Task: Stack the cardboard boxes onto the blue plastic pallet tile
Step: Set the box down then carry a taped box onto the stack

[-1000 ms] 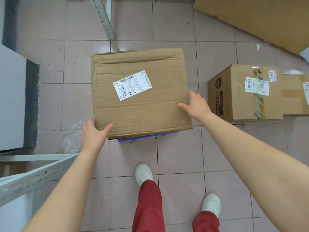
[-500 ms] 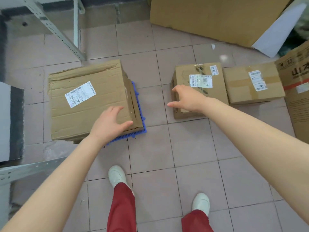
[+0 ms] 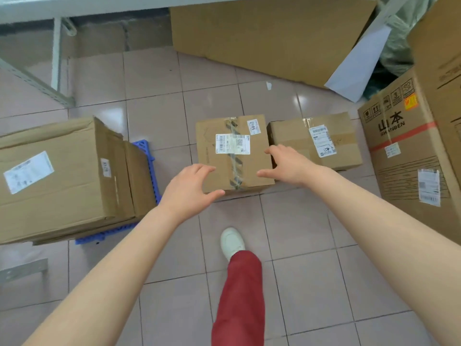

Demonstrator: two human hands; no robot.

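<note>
A large cardboard box [image 3: 62,176] sits on the blue plastic pallet tile [image 3: 149,156] at the left; only the tile's right and front edges show. A smaller taped box [image 3: 232,156] with a white label stands on the floor in the middle. My left hand [image 3: 189,191] hovers at its near left corner with fingers spread. My right hand [image 3: 287,166] is spread at its right edge, between it and a second small box [image 3: 316,141]. Neither hand grips anything.
A tall printed carton [image 3: 411,151] stands at the right. A flattened cardboard sheet [image 3: 269,36] leans at the back. Grey metal shelf legs [image 3: 57,61] rise at the far left. My foot in a white shoe [image 3: 232,242] is on the tiled floor.
My left hand has left the large box on the pallet tile and moved right to the middle box. My right hand has shifted to that box's right edge. The view has turned right.
</note>
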